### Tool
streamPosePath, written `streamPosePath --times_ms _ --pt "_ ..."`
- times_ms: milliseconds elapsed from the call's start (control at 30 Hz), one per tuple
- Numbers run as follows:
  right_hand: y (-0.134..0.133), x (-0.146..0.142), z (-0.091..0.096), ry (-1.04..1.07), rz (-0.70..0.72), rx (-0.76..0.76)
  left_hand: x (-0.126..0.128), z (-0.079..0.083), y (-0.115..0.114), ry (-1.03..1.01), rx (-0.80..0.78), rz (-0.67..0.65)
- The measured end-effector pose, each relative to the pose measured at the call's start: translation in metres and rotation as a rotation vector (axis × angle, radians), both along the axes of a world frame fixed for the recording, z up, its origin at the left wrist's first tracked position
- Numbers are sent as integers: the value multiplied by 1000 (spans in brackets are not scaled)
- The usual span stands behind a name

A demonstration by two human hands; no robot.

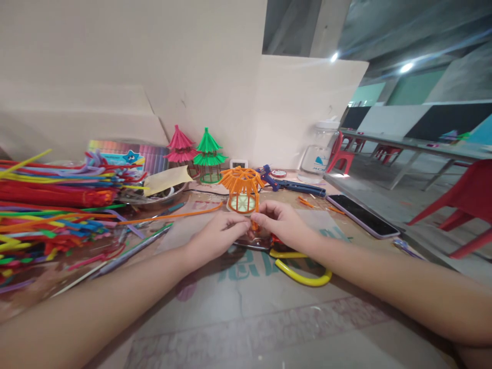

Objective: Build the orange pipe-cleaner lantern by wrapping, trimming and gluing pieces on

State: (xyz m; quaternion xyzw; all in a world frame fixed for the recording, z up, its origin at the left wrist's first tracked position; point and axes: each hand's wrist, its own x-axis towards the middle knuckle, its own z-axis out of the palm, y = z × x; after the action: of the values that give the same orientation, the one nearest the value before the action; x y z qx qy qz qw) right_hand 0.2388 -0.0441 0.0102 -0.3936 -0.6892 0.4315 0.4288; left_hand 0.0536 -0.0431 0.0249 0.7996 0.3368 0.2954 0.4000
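My left hand [219,233] and my right hand [282,223] meet at the middle of the table, fingers pinched together on a short orange pipe-cleaner piece [254,224]. Just behind the fingertips stands an orange pipe-cleaner pavilion [242,188] with a ribbed roof and a pale green base. A long orange pipe cleaner [172,215] lies on the table to the left of it. Under my right hand lie yellow-handled scissors [302,274], partly hidden by the wrist.
A big heap of coloured pipe cleaners [49,205] fills the left. A pink pavilion [180,146] and a green pavilion [208,154] stand by the cardboard wall. A blue glue gun [292,185], a phone [363,215], a plastic jar [321,151] and red chairs [461,205] sit right.
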Motion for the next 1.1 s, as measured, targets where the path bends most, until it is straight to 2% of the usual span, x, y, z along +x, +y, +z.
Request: streamPosePath --times_ms 600,833,933,1100 --pt "-4 1 2 -51 -33 -3 -1 -1 0 26 -41 10" --pt "-2 2 1 -94 -75 60 4 -8 0 12 -45 -15" --pt "-3 1 1 -85 -52 48 3 -9 0 19 26 31" --pt "-5 -1 3 -61 -22 12 1 -8 -1 114 259 87"
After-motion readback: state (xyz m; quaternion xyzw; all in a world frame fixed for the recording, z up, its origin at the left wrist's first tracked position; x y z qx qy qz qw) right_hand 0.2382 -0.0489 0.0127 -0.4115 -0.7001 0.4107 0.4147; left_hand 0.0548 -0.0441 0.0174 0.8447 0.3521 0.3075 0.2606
